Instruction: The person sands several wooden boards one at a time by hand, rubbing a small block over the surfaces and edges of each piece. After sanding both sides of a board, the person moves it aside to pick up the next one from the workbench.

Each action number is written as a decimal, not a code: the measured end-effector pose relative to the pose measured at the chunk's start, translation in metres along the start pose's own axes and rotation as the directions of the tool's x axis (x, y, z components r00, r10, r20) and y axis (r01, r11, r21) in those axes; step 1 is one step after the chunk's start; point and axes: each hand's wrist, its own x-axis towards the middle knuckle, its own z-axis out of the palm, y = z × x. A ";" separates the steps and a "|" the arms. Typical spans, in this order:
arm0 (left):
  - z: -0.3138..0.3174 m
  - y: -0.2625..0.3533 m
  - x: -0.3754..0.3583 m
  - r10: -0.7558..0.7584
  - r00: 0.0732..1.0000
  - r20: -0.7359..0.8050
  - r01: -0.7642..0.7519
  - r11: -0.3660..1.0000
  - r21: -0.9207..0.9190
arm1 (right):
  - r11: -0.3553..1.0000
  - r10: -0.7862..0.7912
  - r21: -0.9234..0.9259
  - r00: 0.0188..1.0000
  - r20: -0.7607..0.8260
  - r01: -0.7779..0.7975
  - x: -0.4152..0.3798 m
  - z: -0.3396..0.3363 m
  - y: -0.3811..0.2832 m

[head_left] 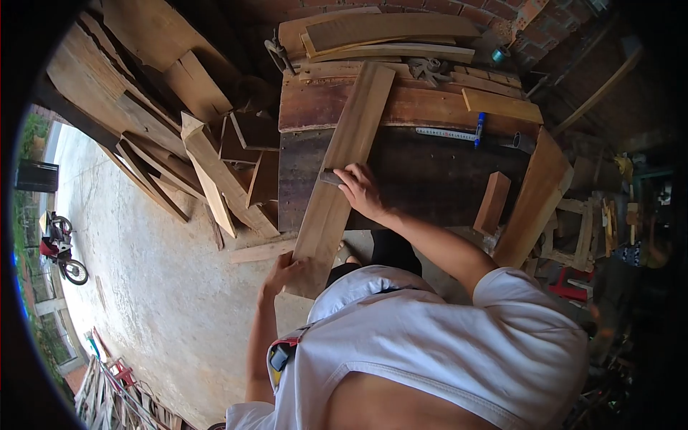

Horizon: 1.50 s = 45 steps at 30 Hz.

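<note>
A long wooden board (342, 172) lies at a slant across the dark workbench (301, 172), its near end jutting past the bench edge toward my body. At that near end, my left hand (285, 274) grips the board's left edge, fingers partly hidden. My right hand (364, 192) rests over the middle of the board, fingers closed on a small dark flat strip (330, 176) that lies across the wood. What kind of thing the strip is, I cannot make out. To the right of the hand, a blue-handled square ruler (448, 134) lies on the bench.
Planks (390, 32) are stacked at the bench's back, near a metal clamp (279, 56). A reddish wood block (493, 203) and a broad slab (534, 197) stand right. Leaning boards (161, 118) crowd the left. A motorbike (61, 249) stands beyond the concrete floor (158, 301).
</note>
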 end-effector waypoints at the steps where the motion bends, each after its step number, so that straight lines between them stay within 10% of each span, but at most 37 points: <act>1: -0.001 0.000 0.000 0.071 0.996 -0.061 -0.067 0.995 0.070 | 0.999 0.017 -0.046 1.000 -0.001 -0.017 -0.005 0.006 -0.012; 7: 0.026 -0.017 -0.001 0.260 0.872 -0.415 0.012 0.835 0.550 | 0.896 -0.438 0.074 0.842 0.314 0.438 -0.036 0.017 -0.036; 12: 0.077 0.002 -0.021 0.325 0.836 -0.442 0.251 0.489 0.835 | 0.974 -0.022 -0.226 0.997 -0.074 0.005 0.100 -0.005 0.089; 16: 0.081 0.004 -0.015 0.318 0.831 -0.456 0.275 0.478 0.835 | 0.956 0.147 -0.209 0.952 -0.270 -0.207 0.134 -0.007 0.136; 20: 0.086 0.009 -0.011 0.289 0.831 -0.476 0.313 0.464 0.829 | 0.993 -0.101 -0.057 0.995 0.013 0.102 0.027 0.018 0.026; 24: 0.085 0.007 -0.011 0.304 0.826 -0.474 0.316 0.446 0.838 | 0.888 -0.459 0.202 0.834 0.307 0.414 -0.014 0.013 -0.001; 30: 0.085 0.006 -0.010 0.274 0.830 -0.485 0.343 0.435 0.833 | 0.973 0.009 -0.219 0.965 -0.262 -0.068 0.146 -0.028 0.192; 34: 0.085 0.008 -0.009 0.265 0.823 -0.503 0.342 0.476 0.810 | 0.968 0.086 -0.206 0.964 -0.250 -0.140 0.117 -0.026 0.154; 40: 0.087 0.007 -0.007 0.253 0.819 -0.515 0.351 0.489 0.799 | 0.933 -0.359 0.092 0.895 0.266 0.347 -0.031 -0.003 0.007; 45: 0.086 0.002 -0.008 0.282 0.813 -0.509 0.340 0.479 0.809 | 0.992 -0.065 -0.112 0.997 -0.050 0.059 0.073 -0.035 0.108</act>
